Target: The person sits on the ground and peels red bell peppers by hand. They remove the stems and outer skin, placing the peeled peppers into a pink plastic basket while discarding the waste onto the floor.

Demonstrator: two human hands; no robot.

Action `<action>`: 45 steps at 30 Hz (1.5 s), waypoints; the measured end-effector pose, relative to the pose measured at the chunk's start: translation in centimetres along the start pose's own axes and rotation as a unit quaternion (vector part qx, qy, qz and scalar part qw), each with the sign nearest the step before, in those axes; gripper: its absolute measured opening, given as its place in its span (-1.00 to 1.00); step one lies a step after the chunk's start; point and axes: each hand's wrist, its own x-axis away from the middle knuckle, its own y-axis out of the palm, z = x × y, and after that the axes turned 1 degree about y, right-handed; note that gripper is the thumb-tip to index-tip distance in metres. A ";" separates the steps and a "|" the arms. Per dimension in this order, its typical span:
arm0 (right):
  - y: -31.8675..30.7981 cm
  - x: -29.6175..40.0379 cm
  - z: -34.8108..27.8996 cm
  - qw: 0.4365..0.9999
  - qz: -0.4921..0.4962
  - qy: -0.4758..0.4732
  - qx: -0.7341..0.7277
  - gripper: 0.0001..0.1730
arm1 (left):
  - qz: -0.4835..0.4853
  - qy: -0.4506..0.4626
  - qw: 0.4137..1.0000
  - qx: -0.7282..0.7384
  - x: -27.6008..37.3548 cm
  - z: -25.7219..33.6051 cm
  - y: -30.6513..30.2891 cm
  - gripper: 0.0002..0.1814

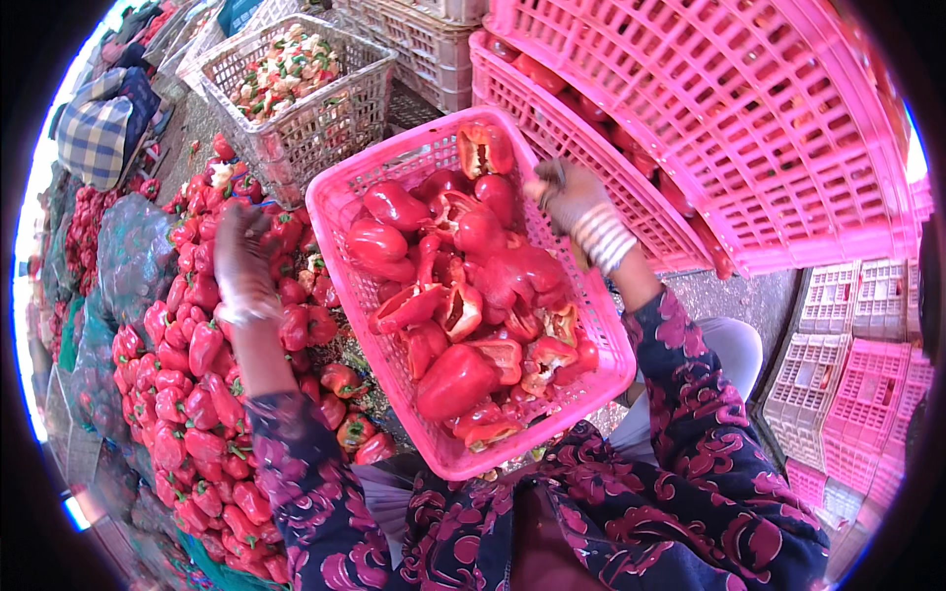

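Observation:
A pink plastic crate (pixel 473 469) stands tilted in front of me, partly filled with red bell peppers, some whole and some cut open (pixel 458 380). My left hand (pixel 244 258), in a dirty glove with a pale cuff, is over the heap of whole red bell peppers (pixel 203 406) at the left; it is blurred, and whether it touches a pepper cannot be told. My right hand (pixel 573 203), in a glove with a striped cuff, is at the crate's right rim with its fingers curled. Something thin and dark shows at those fingers, too unclear to name.
A whitish crate (pixel 332 118) of pepper cores and scraps stands beyond the pink one. Large pink crates (pixel 739 125) with red peppers are stacked at the upper right, more crates (pixel 805 384) at the far right. Net sacks (pixel 133 244) and a person (pixel 100 133) are at the left.

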 end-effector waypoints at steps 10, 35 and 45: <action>6.2 7.6 9.2 0.976 0.008 -0.076 0.206 -0.30 | -0.203 0.183 0.721 -0.637 14.6 -13.2 5.4 -0.53; 11.4 5.1 8.4 0.969 -0.016 -0.160 0.186 -0.57 | -0.103 0.094 0.802 -0.581 18.9 -14.8 5.1 -0.30; 1.9 12.0 6.8 0.988 0.042 -0.124 -0.080 -0.65 | -0.332 0.239 0.714 -0.568 34.1 -9.5 2.5 -0.49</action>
